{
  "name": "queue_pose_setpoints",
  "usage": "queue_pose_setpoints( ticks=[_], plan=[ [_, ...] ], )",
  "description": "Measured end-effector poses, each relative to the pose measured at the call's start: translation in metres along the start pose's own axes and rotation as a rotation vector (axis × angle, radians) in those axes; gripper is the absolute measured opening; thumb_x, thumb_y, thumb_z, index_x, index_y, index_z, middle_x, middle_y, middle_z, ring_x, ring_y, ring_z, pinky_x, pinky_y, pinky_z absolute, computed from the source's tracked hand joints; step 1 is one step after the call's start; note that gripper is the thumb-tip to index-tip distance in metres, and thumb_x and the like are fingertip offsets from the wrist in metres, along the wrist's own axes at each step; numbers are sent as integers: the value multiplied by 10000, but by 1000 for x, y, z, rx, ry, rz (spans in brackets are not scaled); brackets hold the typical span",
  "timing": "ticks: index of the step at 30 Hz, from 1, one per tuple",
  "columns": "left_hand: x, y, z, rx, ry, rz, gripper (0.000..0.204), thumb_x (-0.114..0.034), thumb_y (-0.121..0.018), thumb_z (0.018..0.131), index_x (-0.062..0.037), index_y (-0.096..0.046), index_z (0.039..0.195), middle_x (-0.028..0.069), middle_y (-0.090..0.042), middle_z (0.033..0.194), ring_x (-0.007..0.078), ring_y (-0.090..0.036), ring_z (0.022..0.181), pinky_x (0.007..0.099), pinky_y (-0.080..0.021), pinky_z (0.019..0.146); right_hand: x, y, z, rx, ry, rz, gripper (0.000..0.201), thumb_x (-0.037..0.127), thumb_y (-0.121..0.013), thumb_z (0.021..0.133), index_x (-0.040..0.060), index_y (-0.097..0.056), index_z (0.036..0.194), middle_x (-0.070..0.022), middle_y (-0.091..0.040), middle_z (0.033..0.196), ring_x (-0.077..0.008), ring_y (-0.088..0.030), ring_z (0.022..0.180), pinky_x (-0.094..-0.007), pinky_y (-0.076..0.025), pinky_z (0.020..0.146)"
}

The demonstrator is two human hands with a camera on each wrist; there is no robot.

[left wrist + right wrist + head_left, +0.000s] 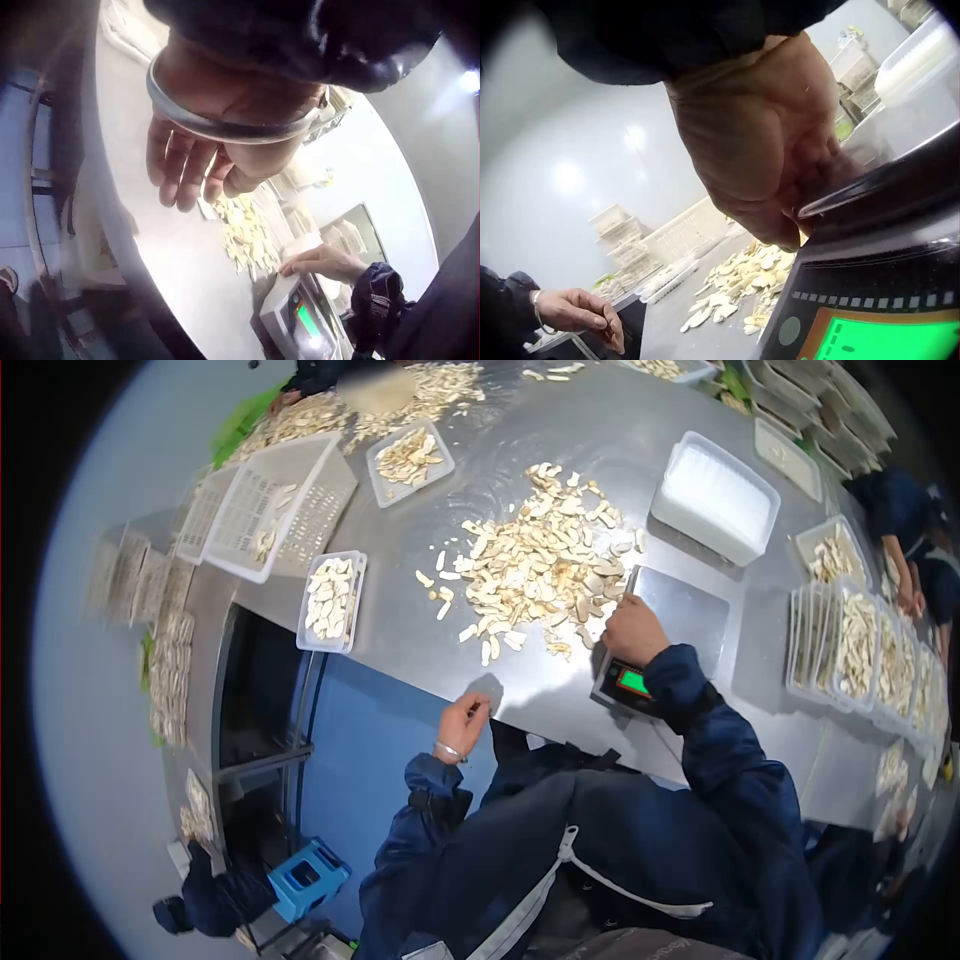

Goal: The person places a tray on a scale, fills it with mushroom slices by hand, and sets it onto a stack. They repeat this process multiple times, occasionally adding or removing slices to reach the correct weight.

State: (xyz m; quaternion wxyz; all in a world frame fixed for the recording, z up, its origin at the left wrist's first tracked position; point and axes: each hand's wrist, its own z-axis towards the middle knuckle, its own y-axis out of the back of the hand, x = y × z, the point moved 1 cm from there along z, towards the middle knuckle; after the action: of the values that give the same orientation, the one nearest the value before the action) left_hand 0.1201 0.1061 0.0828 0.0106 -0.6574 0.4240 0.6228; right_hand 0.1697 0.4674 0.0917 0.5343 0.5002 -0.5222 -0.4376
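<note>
The right hand (pixel 636 632) rests at the left edge of a metal-topped scale (pixel 690 622), just above its lit green display (pixel 634 681). In the right wrist view its fingers (pixel 832 169) bend down over the scale's edge. The left hand (pixel 464 726), wearing a bracelet, hovers at the table's front edge, holding nothing; the left wrist view shows its fingers (pixel 180 169) hanging loosely. A heap of pale sliced pieces (pixel 545 565) lies on the metal table, left of and beyond the scale.
Stacked empty-looking white trays (pixel 715 500) stand behind the scale. Filled trays (pixel 858 645) line the right side. A filled tray (pixel 330 602), another tray (pixel 410 463) and white baskets (pixel 285 505) are at the left. Other people work at the far edge and right.
</note>
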Motion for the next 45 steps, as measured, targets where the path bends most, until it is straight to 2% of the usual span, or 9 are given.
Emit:
queue_pose_setpoints(
  ticks=[10,13,19,23,28,35,41,42,45],
  plan=[
    [67,92,124,133,-137,74,180,-203,-610,873,-52,-658,958,115,-660,782,238,-643,710,329,-497,657,5,46,-30,56,-408,267,188,188,-582,815,38,-693,789,-173,-654,752,-341,-627,744,-401,-457,932],
    [112,99,161,165,-76,43,154,-193,-603,887,-44,-638,891,77,-642,694,183,-627,624,301,-481,583,15,83,-23,-329,-666,409,166,167,-604,817,22,-681,841,-174,-662,819,-344,-626,746,-400,-505,795],
    [110,98,187,264,192,-134,173,-174,-577,914,-33,-578,814,34,-592,594,116,-563,483,254,-450,455,-77,118,-52,-564,-865,180,182,119,-599,801,16,-670,932,-157,-643,889,-339,-629,799,-406,-499,725],
    [105,97,188,236,310,-301,170,-143,-566,914,-37,-563,781,45,-584,581,114,-552,461,255,-429,407,-149,118,-60,-404,-976,6,226,115,-578,771,51,-685,959,-160,-637,921,-350,-622,856,-431,-493,775],
    [91,93,184,115,292,-213,205,-144,-583,915,-55,-556,732,15,-550,538,89,-520,437,228,-379,397,-188,96,-19,-312,-760,-43,297,151,-593,774,82,-663,1054,-176,-622,1016,-366,-602,949,-442,-488,844],
    [88,90,174,68,280,-164,209,-154,-595,918,-62,-552,735,-15,-527,548,46,-469,442,209,-337,406,-71,118,4,-149,-446,195,203,98,-604,838,14,-629,1021,-163,-634,948,-344,-620,851,-392,-488,754],
    [77,99,178,145,244,-64,232,-191,-570,932,-44,-556,752,-5,-537,568,70,-472,461,235,-352,417,39,61,-50,-198,-665,487,150,121,-577,822,14,-629,913,-168,-600,835,-371,-591,780,-438,-487,694],
    [82,106,177,211,246,-37,216,-185,-559,934,-53,-550,763,9,-541,579,77,-475,458,238,-356,405,58,19,-66,88,-519,188,262,63,-593,800,17,-608,1057,-163,-611,934,-324,-604,848,-403,-491,747],
    [92,108,187,323,314,-200,216,-182,-548,933,-36,-531,776,61,-547,548,129,-516,420,257,-405,371,101,17,-49,4,-781,607,403,80,-575,790,-29,-521,1174,-215,-561,1145,-375,-553,1056,-441,-453,894]
  ],
)
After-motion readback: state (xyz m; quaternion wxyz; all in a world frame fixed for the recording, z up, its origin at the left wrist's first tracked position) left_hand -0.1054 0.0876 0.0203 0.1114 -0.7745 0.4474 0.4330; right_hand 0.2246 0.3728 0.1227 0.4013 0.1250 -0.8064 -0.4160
